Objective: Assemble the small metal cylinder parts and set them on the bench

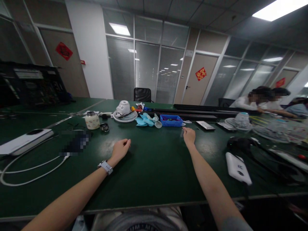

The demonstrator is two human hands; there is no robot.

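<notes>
My left hand rests on the dark green table with its fingers loosely curled and nothing in them; a watch sits on that wrist. My right hand reaches further forward with thumb and fingers pinched on something small that I cannot make out. Beyond it stand a blue bin of small parts and light blue fan blades. A white fan motor on its grille lies behind the blades.
A white jar and a dark lid stand at left. White devices with cables lie at far left and at right. Other people sit at the far right beside another fan grille.
</notes>
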